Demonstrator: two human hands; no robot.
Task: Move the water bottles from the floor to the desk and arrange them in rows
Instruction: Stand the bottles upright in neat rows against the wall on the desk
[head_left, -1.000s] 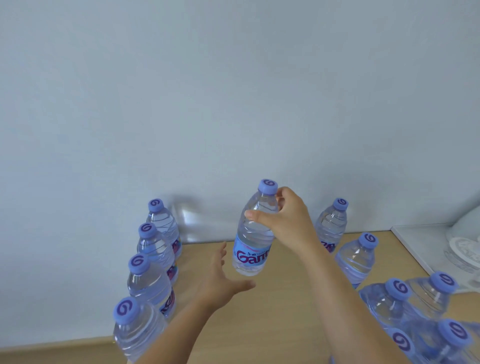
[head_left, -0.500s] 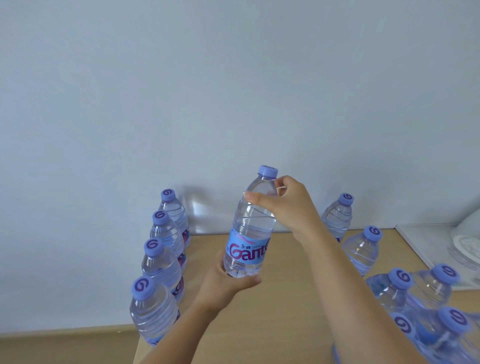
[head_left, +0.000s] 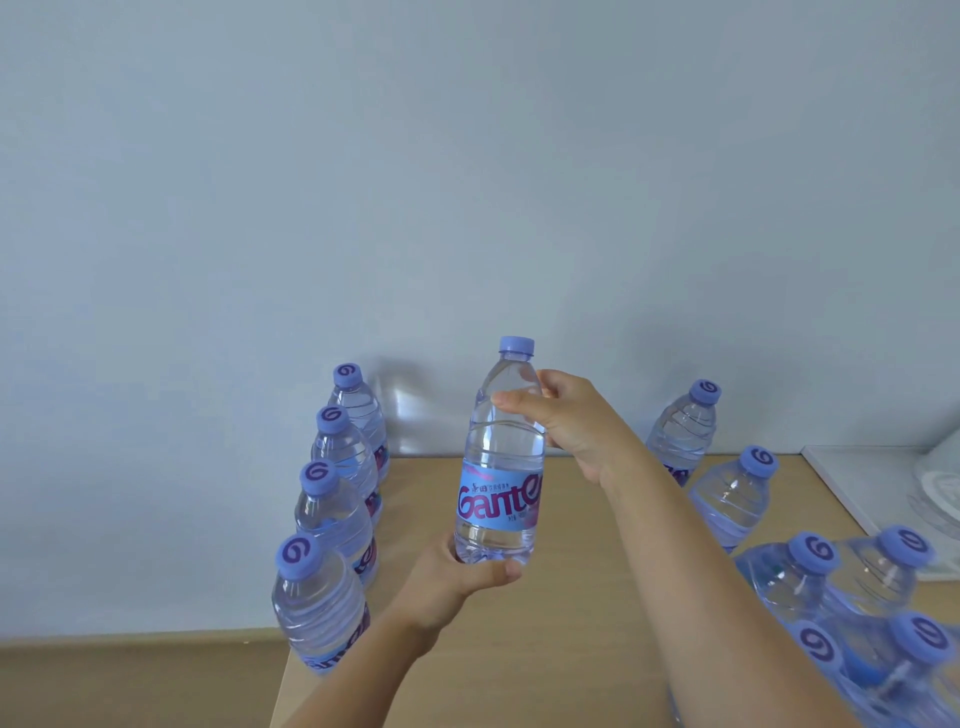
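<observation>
Our left hand (head_left: 457, 582) has come up to cup the base of the bottle (head_left: 501, 467) our right hand (head_left: 566, 421) grips above the desk (head_left: 582, 587), steadying it for placement between the rows.

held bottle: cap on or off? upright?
Cap on: the held bottle shows its purple cap seated on the neck. Near upright, off the desk; left hand cups the base, right hand grips the shoulder.
</observation>
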